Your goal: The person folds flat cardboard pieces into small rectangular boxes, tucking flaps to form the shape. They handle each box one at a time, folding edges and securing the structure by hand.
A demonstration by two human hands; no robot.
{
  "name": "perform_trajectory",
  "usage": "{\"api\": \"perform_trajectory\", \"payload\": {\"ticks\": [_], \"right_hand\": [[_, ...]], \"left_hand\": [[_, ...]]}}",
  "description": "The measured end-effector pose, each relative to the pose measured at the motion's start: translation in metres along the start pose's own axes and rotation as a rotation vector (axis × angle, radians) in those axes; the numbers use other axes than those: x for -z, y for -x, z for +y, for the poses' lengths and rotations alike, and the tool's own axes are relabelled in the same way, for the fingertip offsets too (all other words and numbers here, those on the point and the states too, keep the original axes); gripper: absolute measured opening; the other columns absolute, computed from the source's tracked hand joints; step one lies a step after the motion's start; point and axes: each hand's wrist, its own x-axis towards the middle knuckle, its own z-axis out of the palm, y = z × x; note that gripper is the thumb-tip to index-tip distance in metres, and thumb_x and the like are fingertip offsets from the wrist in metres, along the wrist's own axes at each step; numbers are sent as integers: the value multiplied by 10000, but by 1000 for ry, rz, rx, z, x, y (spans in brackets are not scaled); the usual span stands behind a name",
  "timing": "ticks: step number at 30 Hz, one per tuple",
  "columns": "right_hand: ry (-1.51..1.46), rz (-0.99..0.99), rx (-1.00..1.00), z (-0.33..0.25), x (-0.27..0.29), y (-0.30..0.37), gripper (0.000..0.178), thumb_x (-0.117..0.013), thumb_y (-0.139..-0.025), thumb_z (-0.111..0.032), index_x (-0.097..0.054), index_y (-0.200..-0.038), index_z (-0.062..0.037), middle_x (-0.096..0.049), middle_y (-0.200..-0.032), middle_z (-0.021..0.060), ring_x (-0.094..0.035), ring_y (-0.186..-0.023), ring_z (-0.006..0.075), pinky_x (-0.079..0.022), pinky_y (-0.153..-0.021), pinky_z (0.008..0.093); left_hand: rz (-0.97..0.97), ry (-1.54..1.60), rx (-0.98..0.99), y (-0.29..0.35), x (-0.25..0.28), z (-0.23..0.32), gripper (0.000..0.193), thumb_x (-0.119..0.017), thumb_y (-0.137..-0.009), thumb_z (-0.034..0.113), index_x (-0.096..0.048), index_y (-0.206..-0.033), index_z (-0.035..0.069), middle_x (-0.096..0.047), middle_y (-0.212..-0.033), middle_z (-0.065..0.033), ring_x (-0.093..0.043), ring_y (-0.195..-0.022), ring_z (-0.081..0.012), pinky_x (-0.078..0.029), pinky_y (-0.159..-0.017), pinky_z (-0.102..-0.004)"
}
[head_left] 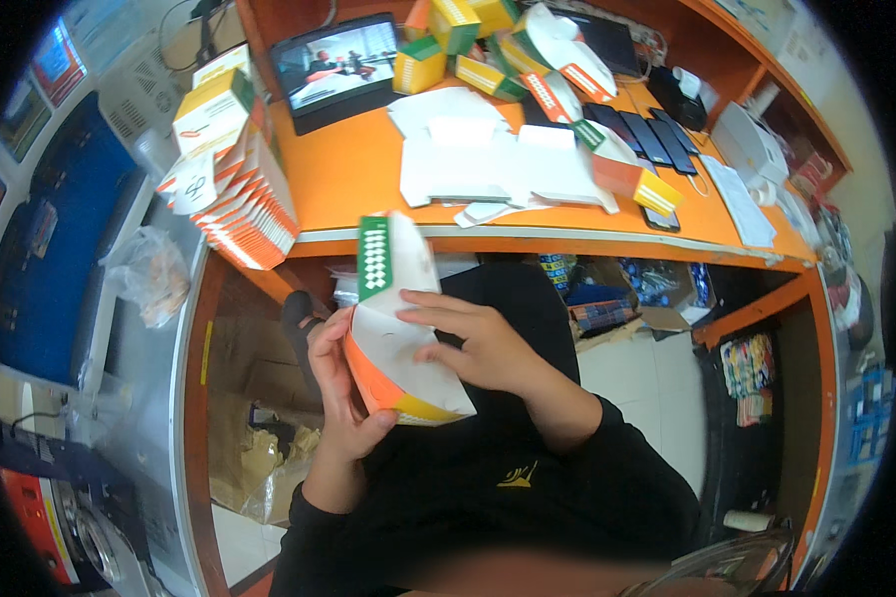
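Note:
Over my lap I hold a partly folded paper carton [386, 343], white inside, with orange, yellow and green patterned outer panels. My left hand [340, 393] grips its lower left side, the thumb at the yellow edge and the fingers along the orange panel. Across the white inner face lies my right hand [473, 343], its fingers stretched and apart, touching the card. The tall flap with a green patterned strip stands up beyond my fingers. Part of the carton under my right hand is hidden.
Ahead is an orange desk [338, 189] with flat white card sheets [488, 164], folded cartons [423, 70], a tablet [334, 65] and several phones [657, 139]. A tall stack of flattened cartons [239, 199] leans at the left. A plastic bag [147, 274] lies on the grey surface.

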Motion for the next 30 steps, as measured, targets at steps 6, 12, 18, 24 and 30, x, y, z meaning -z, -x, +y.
{"api": "perform_trajectory", "payload": {"ticks": [6,12,18,24,30], "right_hand": [[39,102,-134,-7,-7,3,259,-729,-817,-104,-726,-1076,-95,-721,-1009,83,-702,-889,246,-547,-764,317],[422,184,28,2,7,3,102,-690,-791,-90,-726,-876,-132,-691,-837,17,-669,-737,232,-524,-647,330],[513,137,224,5,-4,7,107,-707,-744,-99,-704,-831,-163,-677,-808,-13,-670,-760,186,-518,-688,308],[376,84,159,8,9,11,93,-711,-743,-70,-694,-810,-133,-684,-840,-13,-668,-767,184,-511,-674,309],[430,564,233,3,72,-6,178,-618,-772,99,-671,-832,-59,-685,-870,87,-673,-849,237,-525,-760,327]], "left_hand": [[-119,106,-146,0,-8,-9,1064,-784,-668,582,-248,-1428,66,-287,-1442,-210,-311,-1371,-342,-263,-1126,-466],[110,-262,-223,-19,0,17,965,-736,-680,659,-442,-1343,22,-423,-1375,-198,-416,-1300,-327,-245,-1122,-517],[-204,-792,113,-22,-7,34,218,-743,-815,140,-697,-997,29,-707,-948,-119,-680,-906,-294,-301,-1117,-508],[-195,-771,113,-20,-11,19,89,-686,-867,106,-695,-923,38,-682,-985,-129,-659,-990,-300,-299,-1126,-511],[156,-651,-405,-15,0,23,455,-618,-934,377,-570,-1174,-7,-450,-1354,-250,-454,-1301,-406,-195,-1178,-533]]}}
